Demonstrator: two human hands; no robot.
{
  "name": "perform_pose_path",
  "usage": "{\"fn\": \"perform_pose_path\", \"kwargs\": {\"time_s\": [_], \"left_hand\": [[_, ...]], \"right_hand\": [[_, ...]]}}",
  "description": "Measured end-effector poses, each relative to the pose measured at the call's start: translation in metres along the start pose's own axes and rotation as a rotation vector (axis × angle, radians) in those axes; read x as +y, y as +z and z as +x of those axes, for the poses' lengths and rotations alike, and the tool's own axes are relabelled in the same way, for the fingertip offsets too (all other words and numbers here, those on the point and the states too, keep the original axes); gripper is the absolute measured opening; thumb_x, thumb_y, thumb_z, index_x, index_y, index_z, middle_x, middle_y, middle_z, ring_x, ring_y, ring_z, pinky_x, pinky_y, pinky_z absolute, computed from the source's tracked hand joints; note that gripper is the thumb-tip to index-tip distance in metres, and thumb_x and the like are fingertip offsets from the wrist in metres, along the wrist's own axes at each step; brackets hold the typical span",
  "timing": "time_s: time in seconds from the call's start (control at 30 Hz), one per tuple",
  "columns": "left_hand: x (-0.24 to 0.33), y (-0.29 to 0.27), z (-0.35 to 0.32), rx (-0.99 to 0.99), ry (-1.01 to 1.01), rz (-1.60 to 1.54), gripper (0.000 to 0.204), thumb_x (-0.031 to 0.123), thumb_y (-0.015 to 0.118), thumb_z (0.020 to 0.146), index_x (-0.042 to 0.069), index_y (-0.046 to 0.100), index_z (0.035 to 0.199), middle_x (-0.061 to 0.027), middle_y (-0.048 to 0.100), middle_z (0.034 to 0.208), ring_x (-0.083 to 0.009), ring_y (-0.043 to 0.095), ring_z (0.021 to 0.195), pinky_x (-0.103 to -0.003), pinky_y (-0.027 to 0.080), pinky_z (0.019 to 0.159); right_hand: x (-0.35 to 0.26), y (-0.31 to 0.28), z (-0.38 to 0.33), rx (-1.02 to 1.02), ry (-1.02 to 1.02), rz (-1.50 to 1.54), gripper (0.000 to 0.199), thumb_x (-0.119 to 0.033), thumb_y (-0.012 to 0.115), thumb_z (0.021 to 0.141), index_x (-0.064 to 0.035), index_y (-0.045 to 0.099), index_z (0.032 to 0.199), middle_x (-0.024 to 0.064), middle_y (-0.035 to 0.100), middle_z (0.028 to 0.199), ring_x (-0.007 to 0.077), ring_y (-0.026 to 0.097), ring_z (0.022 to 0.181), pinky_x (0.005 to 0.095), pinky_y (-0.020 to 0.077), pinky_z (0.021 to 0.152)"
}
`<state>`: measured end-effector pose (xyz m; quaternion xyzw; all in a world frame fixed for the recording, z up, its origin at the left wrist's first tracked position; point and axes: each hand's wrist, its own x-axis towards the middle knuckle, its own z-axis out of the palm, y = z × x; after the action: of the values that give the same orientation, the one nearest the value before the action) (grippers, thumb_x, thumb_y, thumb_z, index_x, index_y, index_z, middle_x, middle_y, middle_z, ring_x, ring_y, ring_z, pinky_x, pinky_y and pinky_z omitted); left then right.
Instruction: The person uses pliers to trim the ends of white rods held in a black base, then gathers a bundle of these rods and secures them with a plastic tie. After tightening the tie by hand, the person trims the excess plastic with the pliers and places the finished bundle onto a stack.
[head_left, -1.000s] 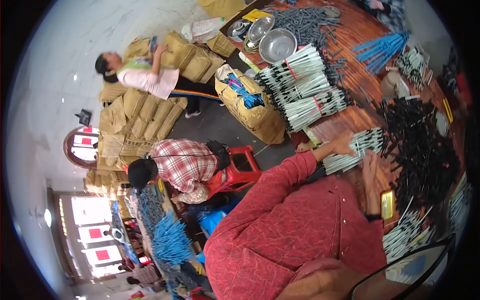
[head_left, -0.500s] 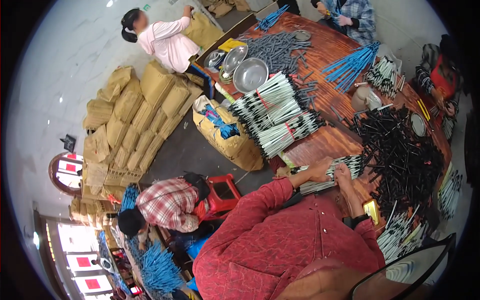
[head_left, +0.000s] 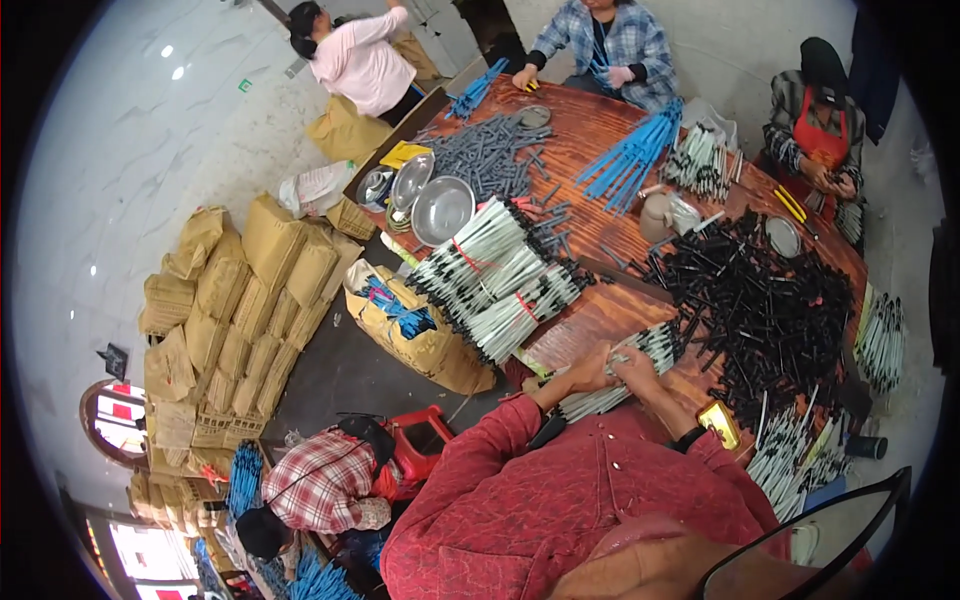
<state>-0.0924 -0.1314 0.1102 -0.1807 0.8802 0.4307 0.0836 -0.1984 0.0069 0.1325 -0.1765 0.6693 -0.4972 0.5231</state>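
Note:
A bundle of thin white rods with black ends lies across the near table edge, against my body. My left hand is closed around its middle. Close beside it, my right hand is closed at the bundle's upper side, its fingertips partly hidden. The black-ended part of the bundle sticks out past my right hand. Just beyond my hands are tied stacks of the same white rods, bound with red bands. To the right spreads a large heap of black tubular pieces.
On the reddish wooden table are grey pieces, metal bowls, blue rods and yellow-handled pliers. An open sack stands at the left, near a person on a red stool. Other people sit across the table.
My view has shifted, so the table appears further left. Both hands stay on the white rod bundle. A person across the table has reached a hand onto the far edge.

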Motion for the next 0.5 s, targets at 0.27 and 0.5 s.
{"fn": "perform_pose_path", "kwargs": {"time_s": [0.27, 0.5], "left_hand": [[-0.027, 0.005, 0.012, 0.003, 0.313, 0.167, 0.062, 0.024, 0.076, 0.073, 0.003, 0.052, 0.126, -0.0191, 0.053, 0.124, -0.0368, 0.05, 0.117, -0.044, 0.041, 0.099], [0.021, -0.01, -0.006, 0.061, 0.112, 0.066, 0.07, 0.029, 0.081, 0.072, 0.005, 0.045, 0.127, -0.021, 0.053, 0.12, -0.0385, 0.053, 0.115, -0.045, 0.046, 0.092]], "right_hand": [[0.023, 0.004, 0.028, 0.108, -0.059, 0.151, 0.033, -0.018, 0.068, 0.091, -0.0049, 0.065, 0.122, 0.003, 0.068, 0.103, 0.0111, 0.062, 0.095, 0.0256, 0.0502, 0.076], [-0.012, 0.006, -0.002, 0.142, 0.036, 0.29, 0.032, -0.017, 0.068, 0.091, -0.0005, 0.068, 0.118, 0.0076, 0.069, 0.11, 0.0116, 0.062, 0.097, 0.0264, 0.0506, 0.082]]}}
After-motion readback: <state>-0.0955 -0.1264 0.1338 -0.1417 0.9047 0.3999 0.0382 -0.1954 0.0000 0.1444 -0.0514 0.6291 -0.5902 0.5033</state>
